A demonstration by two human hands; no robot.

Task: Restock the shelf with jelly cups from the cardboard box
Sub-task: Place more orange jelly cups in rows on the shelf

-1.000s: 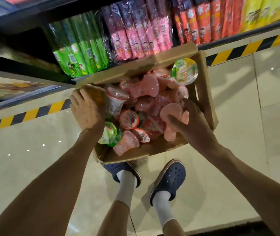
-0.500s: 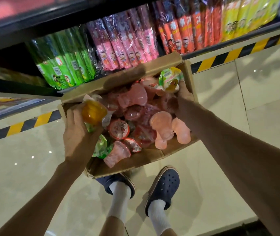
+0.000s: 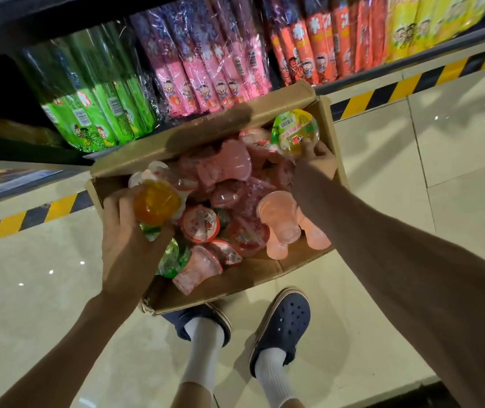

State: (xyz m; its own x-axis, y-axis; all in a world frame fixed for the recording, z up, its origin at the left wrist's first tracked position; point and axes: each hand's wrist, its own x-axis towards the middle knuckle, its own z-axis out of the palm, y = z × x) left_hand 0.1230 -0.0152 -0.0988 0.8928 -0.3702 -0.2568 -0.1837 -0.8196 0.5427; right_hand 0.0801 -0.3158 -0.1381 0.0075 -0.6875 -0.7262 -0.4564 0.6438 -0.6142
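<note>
Glossy cream floor tiles (image 3: pixel 456 178) with a yellow-and-black hazard stripe (image 3: pixel 412 86) along the shelf base form the setting, viewed from above.

Item: open brown cardboard box (image 3: pixel 253 278), centre of frame, sitting on the floor just in front of a low dark shelf (image 3: pixel 29 154). Contents: a loose heap of clear plastic jelly cups, mostly pink and red (image 3: pixel 229 169), several lying on their sides; two pale pink goblet-shaped cups (image 3: pixel 279 219) at the lower right of the box; green-lidded cups (image 3: pixel 173 257) at the lower left.

Left hand (image 3: pixel 126 240): at the left edge of the box, fingers curled round an orange domed jelly cup (image 3: pixel 156 204).

Right hand (image 3: pixel 315 163): at the upper right corner of the box, fingers pinching a yellow jelly cup with a green printed lid (image 3: pixel 294 131).

Step in hand, by judgement: lifting one cup per hand clear of the heap. Advice: raise each straight up so neighbouring cups do not spill over the wall, and grip the cup walls, not the foil lids.

Shelf stock, upper frame: long wrapped packs in green (image 3: pixel 88 107), pink (image 3: pixel 206 72), orange (image 3: pixel 318 45) and yellow (image 3: pixel 430 22). No jelly cups show on the shelf.

Lower frame: two navy perforated clogs (image 3: pixel 282 322) with white socks.
</note>
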